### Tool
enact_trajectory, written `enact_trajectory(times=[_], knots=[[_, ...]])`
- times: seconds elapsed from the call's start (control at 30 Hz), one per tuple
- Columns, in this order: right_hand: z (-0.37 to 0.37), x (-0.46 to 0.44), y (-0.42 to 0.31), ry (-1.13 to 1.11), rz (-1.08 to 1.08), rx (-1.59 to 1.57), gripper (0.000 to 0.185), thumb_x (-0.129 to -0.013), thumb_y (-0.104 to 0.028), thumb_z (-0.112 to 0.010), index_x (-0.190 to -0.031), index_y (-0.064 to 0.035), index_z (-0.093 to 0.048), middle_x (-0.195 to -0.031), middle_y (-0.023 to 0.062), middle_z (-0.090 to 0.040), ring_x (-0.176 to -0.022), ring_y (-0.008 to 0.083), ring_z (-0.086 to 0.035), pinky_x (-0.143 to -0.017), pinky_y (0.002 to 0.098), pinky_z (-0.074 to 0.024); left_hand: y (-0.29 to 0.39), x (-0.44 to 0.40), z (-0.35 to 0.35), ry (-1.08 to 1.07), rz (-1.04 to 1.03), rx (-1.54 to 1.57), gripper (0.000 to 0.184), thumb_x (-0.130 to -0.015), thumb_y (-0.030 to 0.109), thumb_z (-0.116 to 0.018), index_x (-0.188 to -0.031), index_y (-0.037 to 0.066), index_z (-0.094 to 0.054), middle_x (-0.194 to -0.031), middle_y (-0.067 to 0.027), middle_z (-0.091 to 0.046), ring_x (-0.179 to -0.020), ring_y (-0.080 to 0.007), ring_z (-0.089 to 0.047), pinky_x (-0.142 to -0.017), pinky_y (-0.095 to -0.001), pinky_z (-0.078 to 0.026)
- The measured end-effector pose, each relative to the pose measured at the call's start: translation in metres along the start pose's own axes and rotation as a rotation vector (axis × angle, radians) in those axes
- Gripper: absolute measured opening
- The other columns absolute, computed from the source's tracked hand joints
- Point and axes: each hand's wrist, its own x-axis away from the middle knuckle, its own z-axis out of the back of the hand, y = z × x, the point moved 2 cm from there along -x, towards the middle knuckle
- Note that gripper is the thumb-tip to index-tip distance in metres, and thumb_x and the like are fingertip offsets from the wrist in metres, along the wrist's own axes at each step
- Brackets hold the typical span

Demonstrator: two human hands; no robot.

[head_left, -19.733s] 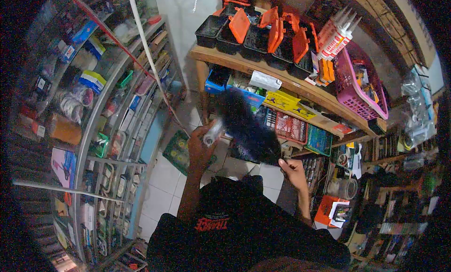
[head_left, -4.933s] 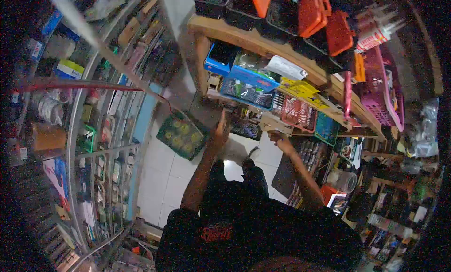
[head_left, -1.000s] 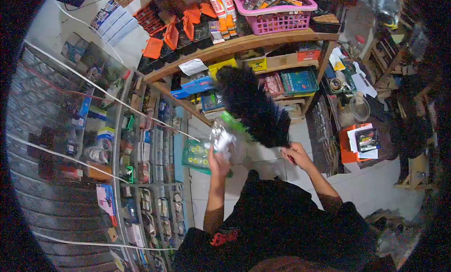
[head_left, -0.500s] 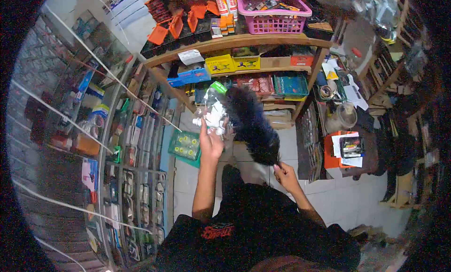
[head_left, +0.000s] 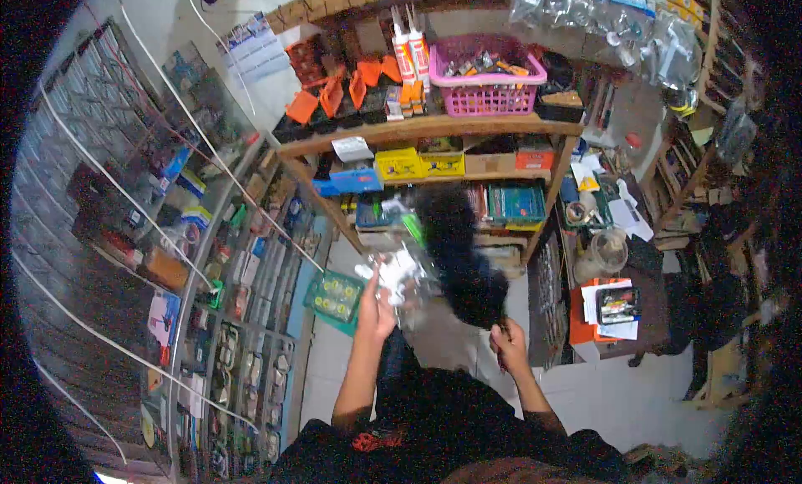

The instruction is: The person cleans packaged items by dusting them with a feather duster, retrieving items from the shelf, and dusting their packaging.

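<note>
A clear plastic packet (head_left: 399, 277) with white pieces inside and a bright green label is held up by my left hand (head_left: 376, 310), fingers pressed on its left side. My right hand (head_left: 509, 347) is wrapped round the handle of a dark feather duster (head_left: 468, 271). The duster's bushy head points up and to the left, blurred, close beside the packet's right edge. Beneath and left of the packet, a green basket (head_left: 336, 298) with round yellow-ringed items stands on the floor.
A wooden shelf (head_left: 434, 131) ahead bears a pink basket (head_left: 487, 81), orange-lidded bins and white tubes. Boxes and trays line its lower level. A glass display cabinet (head_left: 242, 309) runs along the left. On the right, a desk holds a clear tub (head_left: 608, 250) and an orange box.
Compared with half a second ago, the view has tilted up and the shelf sits lower. The packet has tipped rightward in my left hand. Both hands keep their hold.
</note>
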Motion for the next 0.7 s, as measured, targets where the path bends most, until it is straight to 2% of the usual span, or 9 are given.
enact_trajectory(times=[0.07,0.13,0.23,0.27,0.33,0.4,0.43,0.57,0.7], knots=[[0.011,-0.010,0.011,0.113,0.032,-0.032,0.021,-0.092,-0.024,-0.056,-0.093,-0.0038,-0.051,-0.060,-0.0033,-0.042,-0.047,0.0053,-0.037,-0.043,0.0221,-0.0317,-0.008,0.010,-0.010,-0.033,0.009,-0.051,0.047,-0.096,0.032,-0.044,-0.140,0.021,-0.035,-0.135,-0.0140,-0.046,-0.113,-0.0311,-0.054,-0.081,-0.0499,-0.052],[0.006,-0.020,-0.010,0.151,-0.011,-0.140,0.022,-0.093,-0.024,-0.055,-0.095,-0.0030,-0.052,-0.060,-0.0039,-0.041,-0.046,0.0042,-0.035,-0.042,0.0213,-0.0303,-0.018,0.006,0.012,-0.114,0.084,-0.050,0.049,-0.096,0.032,-0.044,-0.141,0.018,-0.033,-0.132,-0.0139,-0.048,-0.111,-0.0302,-0.055,-0.083,-0.0427,-0.053],[-0.004,-0.026,-0.043,0.157,-0.110,-0.367,0.021,-0.094,-0.022,-0.053,-0.096,-0.0019,-0.054,-0.063,-0.0029,-0.046,-0.046,0.0031,-0.033,-0.041,0.0197,-0.0291,-0.024,0.021,-0.021,-0.096,0.101,-0.308,0.048,-0.095,0.031,-0.048,-0.138,0.011,-0.037,-0.129,-0.0106,-0.051,-0.113,-0.0250,-0.053,-0.095,-0.0400,-0.044],[-0.009,-0.026,-0.060,0.109,-0.100,-0.340,0.020,-0.091,-0.022,-0.058,-0.093,-0.0024,-0.058,-0.065,-0.0024,-0.052,-0.045,0.0030,-0.035,-0.040,0.0188,-0.0287,-0.030,0.017,-0.015,-0.022,0.151,-0.341,0.048,-0.094,0.031,-0.050,-0.136,0.009,-0.039,-0.129,-0.0094,-0.050,-0.114,-0.0242,-0.052,-0.094,-0.0401,-0.044],[-0.011,-0.027,-0.059,0.061,-0.137,-0.153,0.018,-0.087,-0.021,-0.063,-0.088,-0.0033,-0.059,-0.064,-0.0021,-0.053,-0.045,0.0034,-0.038,-0.039,0.0188,-0.0293,-0.036,0.013,0.004,-0.144,0.060,-0.617,0.050,-0.093,0.035,-0.052,-0.136,0.010,-0.040,-0.129,-0.0071,-0.049,-0.119,-0.0217,-0.046,-0.101,-0.0408,-0.036],[-0.018,-0.038,-0.047,0.036,-0.148,-0.064,0.017,-0.084,-0.019,-0.068,-0.083,-0.0039,-0.060,-0.063,-0.0021,-0.054,-0.044,0.0039,-0.041,-0.038,0.0193,-0.0301,-0.039,-0.005,0.022,-0.108,0.155,-0.604,0.052,-0.093,0.037,-0.052,-0.136,0.011,-0.039,-0.129,-0.0052,-0.049,-0.122,-0.0202,-0.042,-0.104,-0.0393,-0.030],[-0.023,-0.042,-0.038,0.030,-0.154,-0.070,0.017,-0.082,-0.017,-0.070,-0.080,-0.0042,-0.059,-0.062,-0.0022,-0.053,-0.044,0.0041,-0.042,-0.037,0.0198,-0.0305,-0.036,-0.011,0.021,-0.009,0.316,-0.407,0.052,-0.093,0.038,-0.052,-0.136,0.012,-0.039,-0.129,-0.0045,-0.049,-0.123,-0.0193,-0.041,-0.106,-0.0380,-0.027],[-0.040,-0.053,-0.014,0.066,-0.280,0.024,0.018,-0.078,-0.013,-0.073,-0.078,-0.0040,-0.057,-0.061,-0.0026,-0.051,-0.044,0.0042,-0.043,-0.038,0.0207,-0.0324,-0.011,-0.012,0.024,-0.090,0.265,-0.453,0.052,-0.094,0.041,-0.051,-0.136,0.014,-0.040,-0.128,-0.0044,-0.050,-0.119,-0.0178,-0.044,-0.102,-0.0381,-0.032],[-0.067,-0.063,-0.035,-0.066,-0.435,-0.299,0.019,-0.079,-0.013,-0.073,-0.082,-0.0050,-0.056,-0.060,-0.0045,-0.048,-0.044,0.0044,-0.040,-0.039,0.0209,-0.0315,0.014,-0.005,0.020,-0.209,0.216,-0.765,0.055,-0.093,0.044,-0.049,-0.137,0.013,-0.037,-0.128,-0.0076,-0.050,-0.112,-0.0242,-0.051,-0.088,-0.0405,-0.046]])
